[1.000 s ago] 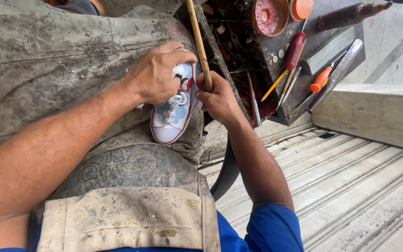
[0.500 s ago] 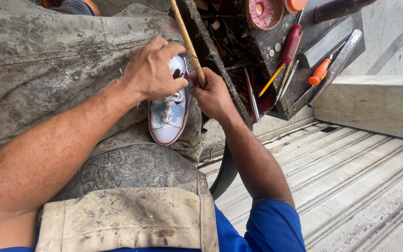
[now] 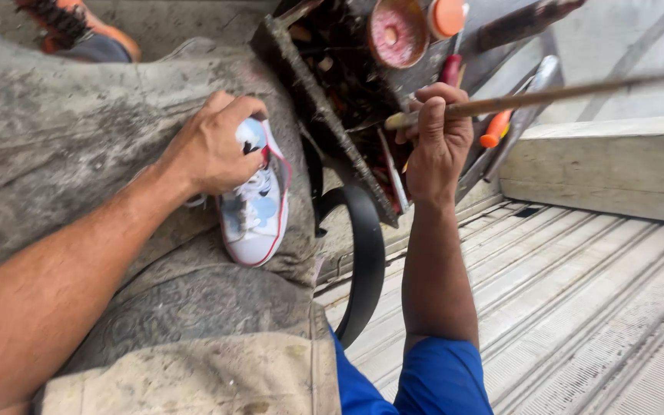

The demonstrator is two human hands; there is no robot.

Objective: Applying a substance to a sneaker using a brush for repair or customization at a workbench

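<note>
Firmly, a small white and pale-blue shoe [image 3: 255, 207] is gripped at its heel end by the left hand [image 3: 210, 150] and pressed onto a worn grey apron [image 3: 78, 131] over the lap. Further right, a thin wooden stick [image 3: 547, 96] is clasped in the right hand [image 3: 436, 138] above a cluttered tool tray [image 3: 324, 107], just beside an orange-handled screwdriver [image 3: 495, 131].

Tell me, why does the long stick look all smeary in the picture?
Head view: the thin wooden stick in the right hand is streaked with motion blur along its far end, while the left hand and the small white shoe look sharp; the light is soft and even, without glare.
</note>
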